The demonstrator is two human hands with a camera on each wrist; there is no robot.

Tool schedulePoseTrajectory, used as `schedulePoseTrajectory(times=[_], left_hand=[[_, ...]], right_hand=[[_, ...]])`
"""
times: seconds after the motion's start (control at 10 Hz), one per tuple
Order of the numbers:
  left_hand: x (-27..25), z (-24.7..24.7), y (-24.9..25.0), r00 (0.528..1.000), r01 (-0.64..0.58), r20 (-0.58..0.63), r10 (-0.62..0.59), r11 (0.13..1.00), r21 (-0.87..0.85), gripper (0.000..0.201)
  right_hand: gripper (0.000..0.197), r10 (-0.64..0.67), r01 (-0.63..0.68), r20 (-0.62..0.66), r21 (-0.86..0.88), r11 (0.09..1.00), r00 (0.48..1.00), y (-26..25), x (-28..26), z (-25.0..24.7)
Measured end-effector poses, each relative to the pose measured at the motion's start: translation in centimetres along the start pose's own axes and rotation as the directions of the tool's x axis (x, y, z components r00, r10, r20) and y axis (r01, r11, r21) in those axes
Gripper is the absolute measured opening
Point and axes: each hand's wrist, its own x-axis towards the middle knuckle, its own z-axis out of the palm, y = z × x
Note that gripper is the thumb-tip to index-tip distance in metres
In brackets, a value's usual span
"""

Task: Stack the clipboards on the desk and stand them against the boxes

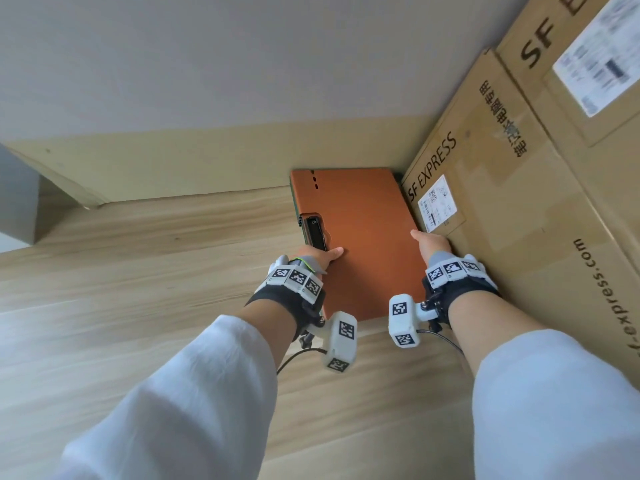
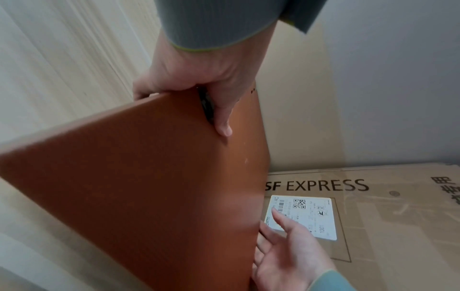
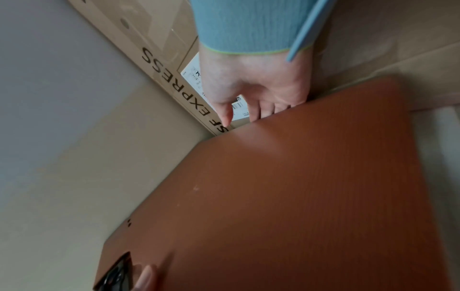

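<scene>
While aslant between gripping left hand and flat-fingered right hand, orange clipboards with black clip.

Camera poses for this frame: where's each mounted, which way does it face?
Head: on the head, looking down and forward at orange clipboard, boxes, desk; sleeves, left hand, right hand show.
Left wrist: along the left hand, across the clipboard toward the boxes; right hand shows too.
Right wrist: along the right hand, over the clipboard toward the wall; part of the left hand shows.
Shared: all see clipboard and boxes.
</scene>
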Motion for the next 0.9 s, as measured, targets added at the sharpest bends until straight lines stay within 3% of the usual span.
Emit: schedulePoseTrajectory(times=[0.4, 0.5, 0.6, 0.7, 0.9], left_hand=[[-1.0, 0.6, 1.3, 0.990, 0.062, -0.139, 0.003, 0.887, 0.458, 0.070], [-0.8, 0.7, 1.0, 0.982, 0.095, -0.188, -0.007, 0.880, 0.465, 0.079], [-1.4, 0.8, 1.0, 0.979, 0.089, -0.202, 0.003, 0.890, 0.447, 0.072], [-0.9, 0.7, 0.7, 0.986, 0.068, -0.166, -0.004, 0.922, 0.380, 0.082], [-1.1, -1.5, -0.8, 0.982, 0.035, -0.187, 0.040, 0.924, 0.381, 0.094]], right_hand=[[0.062, -0.096, 0.098, 0.088, -0.019, 0.995, 0.992, 1.8, 0.5, 1.5], [0.061, -0.099, 0.110, 0.094, -0.117, 0.987, 0.991, 2.1, 0.6, 1.5], [0.057, -0.118, 0.132, 0.088, -0.170, 0.977, 0.989, 2.1, 0.5, 1.3], [0.053, -0.152, 0.158, 0.046, -0.180, 0.971, 0.987, 2.0, 0.7, 1.1], [0.043, -0.317, 0.313, -0.009, -0.145, 0.939, 0.948, 1.8, -0.5, 1.4]])
